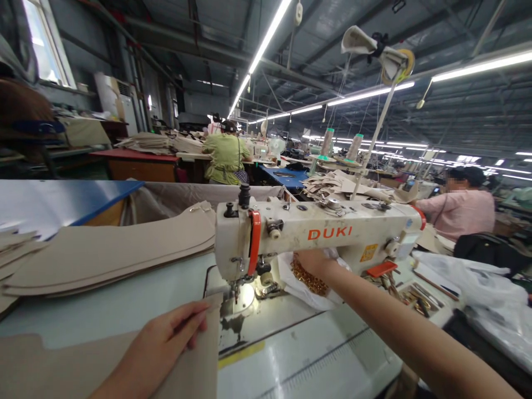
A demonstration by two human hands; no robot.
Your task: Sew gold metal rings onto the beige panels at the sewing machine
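My left hand (177, 327) pinches the upper corner of a beige fabric panel (198, 368), just left of the needle area of a white sewing machine (286, 224). The panel lies flat along the table at the lower left. Under the machine's arm reaches my right hand (315, 261), over a white plastic bag (332, 296) with many small brass-coloured pieces (305, 276) in it. The machine head hides its fingers, so what they grip does not show. A lamp lights the needle plate (245, 297).
Stacked beige panels (124, 244) lie behind on the left. A tray of small metal parts (421, 296) and a clear plastic bag (490, 288) are at right. A thread stand pole (376, 138) rises behind the machine. Two co-workers sit farther off.
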